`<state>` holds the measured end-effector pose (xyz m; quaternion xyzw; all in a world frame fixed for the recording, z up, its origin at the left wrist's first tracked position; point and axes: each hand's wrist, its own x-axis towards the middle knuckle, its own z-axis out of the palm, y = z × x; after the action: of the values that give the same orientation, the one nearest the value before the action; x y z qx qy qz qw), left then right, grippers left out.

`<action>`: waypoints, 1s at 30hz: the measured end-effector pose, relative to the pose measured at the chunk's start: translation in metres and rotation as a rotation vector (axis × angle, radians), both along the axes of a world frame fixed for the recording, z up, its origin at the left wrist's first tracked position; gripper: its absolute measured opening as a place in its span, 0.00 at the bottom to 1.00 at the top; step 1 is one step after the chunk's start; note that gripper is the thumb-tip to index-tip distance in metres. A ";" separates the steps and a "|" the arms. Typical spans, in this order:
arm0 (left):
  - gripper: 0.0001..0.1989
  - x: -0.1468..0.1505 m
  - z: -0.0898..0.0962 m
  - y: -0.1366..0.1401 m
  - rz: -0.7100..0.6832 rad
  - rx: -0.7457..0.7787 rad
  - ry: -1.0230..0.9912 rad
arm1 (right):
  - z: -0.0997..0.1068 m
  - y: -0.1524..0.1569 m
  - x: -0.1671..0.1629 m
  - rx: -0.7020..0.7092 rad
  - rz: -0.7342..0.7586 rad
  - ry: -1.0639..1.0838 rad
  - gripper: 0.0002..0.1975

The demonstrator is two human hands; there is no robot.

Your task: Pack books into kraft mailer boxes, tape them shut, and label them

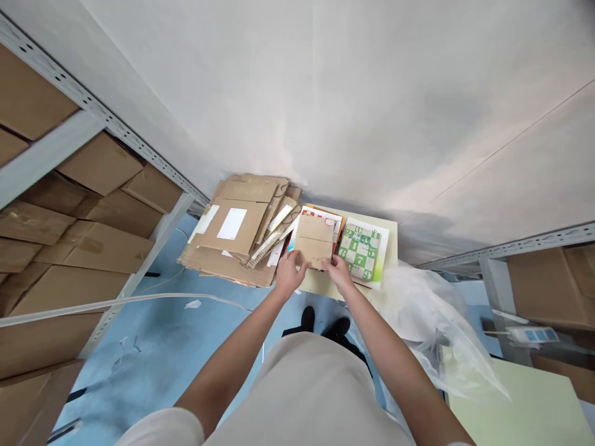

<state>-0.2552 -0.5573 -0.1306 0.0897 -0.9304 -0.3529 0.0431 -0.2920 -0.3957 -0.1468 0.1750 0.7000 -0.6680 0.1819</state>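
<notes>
A brown paper envelope [315,238] with small print and a red mark in its top corner lies over a pile of books and papers. At its lower left corner my left hand [289,272] is closed, fingers pressed on the edge. My right hand [338,270] grips the lower right corner with thumb and fingers. Colourful printed covers [335,220] stick out from beneath the envelope. To the right lies a green and white checked booklet [360,251] with numbers, on top of a white and yellow-green sheet [382,244].
Flattened cardboard boxes [242,217] are stacked left of the pale table [393,230]. Clear plastic wrap [423,303] hangs at its right. Shelves with cartons [97,241] flank both sides, a wall [297,93] stands ahead. A power strip [532,335] sits at the right.
</notes>
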 end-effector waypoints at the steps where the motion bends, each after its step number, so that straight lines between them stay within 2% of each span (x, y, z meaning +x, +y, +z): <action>1: 0.20 0.002 0.001 0.001 -0.011 0.020 0.003 | 0.002 0.004 0.002 -0.012 0.003 -0.011 0.18; 6: 0.21 0.021 0.005 0.012 -0.100 0.062 -0.003 | 0.018 0.033 0.022 -0.062 -0.030 -0.040 0.16; 9: 0.28 0.032 0.013 0.020 -0.161 -0.058 0.030 | 0.028 0.042 0.034 -0.121 -0.070 -0.031 0.17; 11: 0.32 0.036 0.018 0.026 -0.285 -0.118 0.069 | 0.035 0.041 0.039 -0.135 -0.116 -0.011 0.17; 14: 0.25 0.035 0.020 0.034 -0.451 -0.119 0.086 | 0.042 0.034 0.043 -0.106 -0.188 0.016 0.18; 16: 0.18 0.033 0.018 0.036 -0.461 -0.102 0.095 | 0.047 0.029 0.045 -0.094 -0.205 0.034 0.18; 18: 0.16 0.033 0.016 0.035 -0.458 -0.061 0.121 | 0.054 0.024 0.047 -0.083 -0.195 0.071 0.18; 20: 0.16 0.035 0.019 0.035 -0.440 0.019 0.159 | 0.063 0.023 0.049 -0.075 -0.165 0.135 0.18; 23: 0.14 0.041 0.032 0.044 -0.330 0.222 0.183 | 0.078 0.032 0.056 -0.068 -0.090 0.305 0.19; 25: 0.15 0.047 0.044 0.060 -0.249 0.419 0.136 | 0.086 0.050 0.067 0.030 -0.066 0.439 0.19; 26: 0.16 0.050 0.049 0.071 -0.223 0.532 0.096 | 0.088 0.062 0.074 0.129 -0.083 0.494 0.18; 28: 0.20 0.058 0.057 0.097 -0.210 0.771 -0.015 | 0.090 0.095 0.092 0.379 -0.222 0.545 0.18; 30: 0.22 0.067 0.061 0.125 -0.239 0.973 -0.157 | 0.090 0.134 0.116 0.552 -0.477 0.500 0.25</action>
<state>-0.1878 -0.4322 -0.0693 0.0185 -0.6625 -0.7401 -0.1143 -0.1762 -0.2620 -0.0565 0.2068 0.8148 -0.5011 -0.2057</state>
